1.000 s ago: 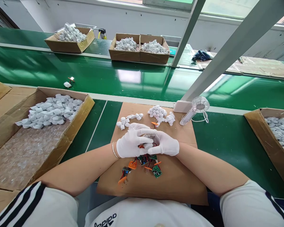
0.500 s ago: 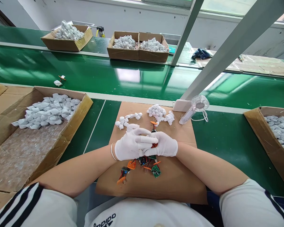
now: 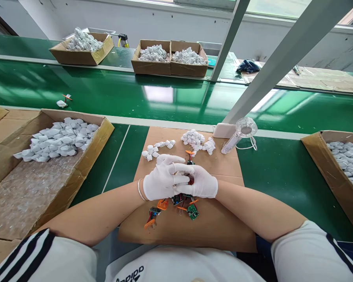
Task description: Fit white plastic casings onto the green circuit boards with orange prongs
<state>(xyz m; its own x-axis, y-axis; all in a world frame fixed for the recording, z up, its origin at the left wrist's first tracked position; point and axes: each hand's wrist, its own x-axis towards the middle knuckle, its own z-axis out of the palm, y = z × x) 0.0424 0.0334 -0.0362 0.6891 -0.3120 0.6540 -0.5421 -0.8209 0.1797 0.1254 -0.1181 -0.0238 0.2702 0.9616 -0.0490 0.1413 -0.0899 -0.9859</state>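
Note:
My left hand (image 3: 166, 178) and my right hand (image 3: 201, 181), both in white gloves, meet over a brown cardboard sheet (image 3: 220, 219). Their fingers are bent and pressed together around something mostly hidden; only a small dark red bit shows between them. Just below the hands lie green circuit boards (image 3: 193, 211) with wires and orange plastic pieces (image 3: 162, 204). Another board with an orange piece (image 3: 150, 223) rests at lower left. Beyond the fingertips stands one more orange piece (image 3: 190, 152) on a board. Small white wrapped pieces (image 3: 193, 138) are heaped at the sheet's far side.
A clear handheld fan (image 3: 244, 128) stands behind the sheet at right. Open cardboard boxes of white pieces sit at left (image 3: 106, 135), at right (image 3: 314, 152) and along the back (image 3: 155, 69). A slanted grey post (image 3: 270, 72) rises at right. On the green belt (image 3: 106, 90) lies a loose assembly (image 3: 62, 102).
The fingers of my left hand have bent more and shifted slightly over my right hand's fingertips. The loose assembly on the belt has moved left.

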